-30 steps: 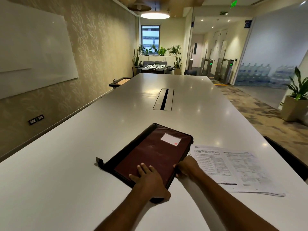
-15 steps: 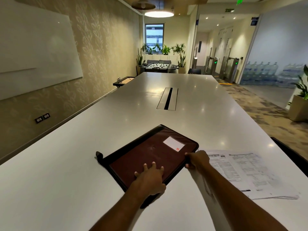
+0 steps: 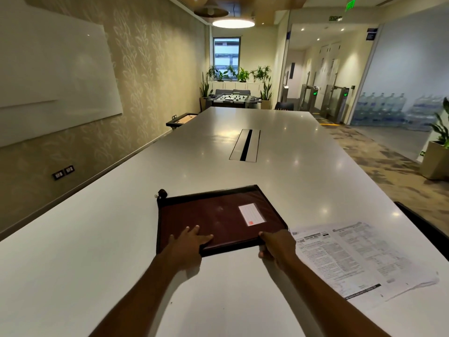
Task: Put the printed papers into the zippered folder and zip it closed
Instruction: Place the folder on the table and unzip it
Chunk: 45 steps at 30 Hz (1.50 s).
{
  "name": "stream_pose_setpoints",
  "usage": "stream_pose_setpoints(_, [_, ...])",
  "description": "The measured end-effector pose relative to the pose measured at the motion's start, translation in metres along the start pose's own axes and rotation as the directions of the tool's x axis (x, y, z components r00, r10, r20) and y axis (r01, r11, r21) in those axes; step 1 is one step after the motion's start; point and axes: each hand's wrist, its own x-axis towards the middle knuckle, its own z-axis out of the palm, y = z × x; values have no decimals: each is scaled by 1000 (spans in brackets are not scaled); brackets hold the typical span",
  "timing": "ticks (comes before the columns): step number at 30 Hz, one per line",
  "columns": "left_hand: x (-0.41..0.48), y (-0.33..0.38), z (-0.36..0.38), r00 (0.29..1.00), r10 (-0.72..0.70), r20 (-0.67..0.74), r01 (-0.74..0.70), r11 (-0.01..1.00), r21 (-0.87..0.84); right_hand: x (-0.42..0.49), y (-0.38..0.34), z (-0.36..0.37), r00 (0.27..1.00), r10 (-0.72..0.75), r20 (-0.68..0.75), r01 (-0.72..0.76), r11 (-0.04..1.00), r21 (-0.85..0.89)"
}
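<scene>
A dark red zippered folder [image 3: 213, 215] with black edging and a white label lies flat on the long white table [image 3: 243, 142], its zip pull at the far left corner. My left hand [image 3: 187, 244] rests flat on the folder's near left part, fingers spread. My right hand [image 3: 277, 244] grips the folder's near right corner. The printed papers [image 3: 359, 256] lie spread on the table just right of the folder, untouched.
A cable slot [image 3: 245, 148] is set in the table's middle, beyond the folder. A dark chair back [image 3: 422, 222] stands at the table's right edge. A whiteboard hangs on the left wall; a potted plant [image 3: 437, 152] stands at the far right.
The folder has turned clockwise under both hands, so its long edge now lies nearly square to me. My right hand stayed on its right corner; my left stayed flat on top.
</scene>
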Motion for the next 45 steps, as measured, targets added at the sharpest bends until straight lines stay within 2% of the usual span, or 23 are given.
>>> stream_pose_setpoints(2, [-3,-7,8,995,-79,-59,77,996,-33,8,-8,-10,987,-87,-135,51,966,-252])
stream_pose_setpoints(3, [-4,-11,10,992,-102,-69,99,994,-41,14,-10,-15,982,-119,-144,69,946,-315])
stream_pose_setpoints(8, [-6,-18,13,993,-110,-31,109,993,-35,36,-18,-24,977,-208,41,186,747,-638])
stream_pose_setpoints(11, [-7,-19,14,997,-78,-28,77,997,-26,33,-15,-22,962,-265,64,240,712,-659])
stream_pose_setpoints(15, [-6,-32,12,999,-29,-30,28,1000,-10,18,-9,-17,955,-294,27,231,687,-689])
stream_pose_setpoints(18, [-2,-45,6,999,-28,-38,24,996,-89,11,-3,-16,952,-302,52,250,666,-703])
stream_pose_setpoints(20, [1,-52,4,997,-67,-44,62,991,-119,9,-4,-18,951,-299,76,261,647,-717])
stream_pose_setpoints(24, [3,-53,9,968,-249,-39,241,960,-139,3,-12,-22,959,-239,153,271,605,-749])
stream_pose_setpoints(26, [5,-51,10,963,-263,-51,254,958,-133,-1,-14,-22,958,-229,174,278,578,-767])
stream_pose_setpoints(29, [7,-51,6,965,-255,-59,248,963,-105,-10,-11,-20,956,-233,180,282,549,-787])
stream_pose_setpoints(38, [10,-60,5,986,-146,-78,141,987,-72,-42,3,-22,959,-234,161,270,575,-772])
stream_pose_setpoints(45, [10,-59,8,993,-78,-93,74,996,-44,-50,9,-30,957,-226,180,277,540,-795])
